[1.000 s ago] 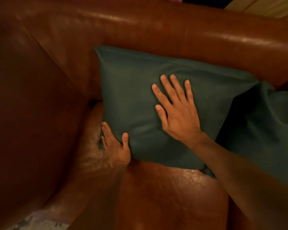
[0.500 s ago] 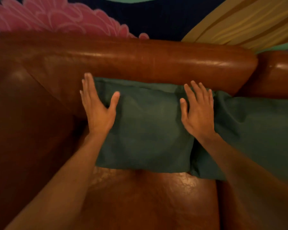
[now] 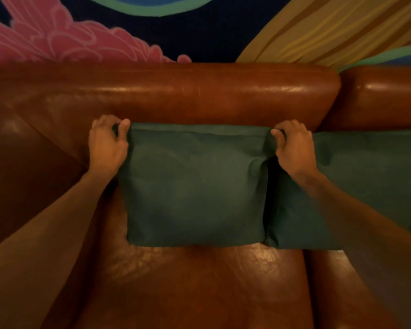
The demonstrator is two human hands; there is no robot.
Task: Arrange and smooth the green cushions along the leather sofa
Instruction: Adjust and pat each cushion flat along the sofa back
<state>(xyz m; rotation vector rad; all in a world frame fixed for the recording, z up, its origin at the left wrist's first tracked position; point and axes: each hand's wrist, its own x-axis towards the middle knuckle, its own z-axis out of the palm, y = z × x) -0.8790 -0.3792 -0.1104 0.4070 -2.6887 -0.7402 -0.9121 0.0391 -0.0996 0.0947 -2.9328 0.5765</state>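
Square dark-green fabric cushion [image 3: 195, 186] upright against brown leather sofa [image 3: 176, 100]; left hand [image 3: 107, 146], right hand [image 3: 293, 148], flat half a second ago, now pinch its top corners; squaring nearly done.

Left grip [image 3: 106, 146] and right grip [image 3: 294, 148] bare — forearms bare too; nails seemingly short.

Cushion [image 3: 195, 186] sits mid-frame on the sofa seat [image 3: 199, 293], against the backrest [image 3: 176, 91]. Left hand [image 3: 106, 146] grips its upper-left corner, right hand [image 3: 294, 148] its upper-right. Second cushion [image 3: 365, 176] touches it on the right.
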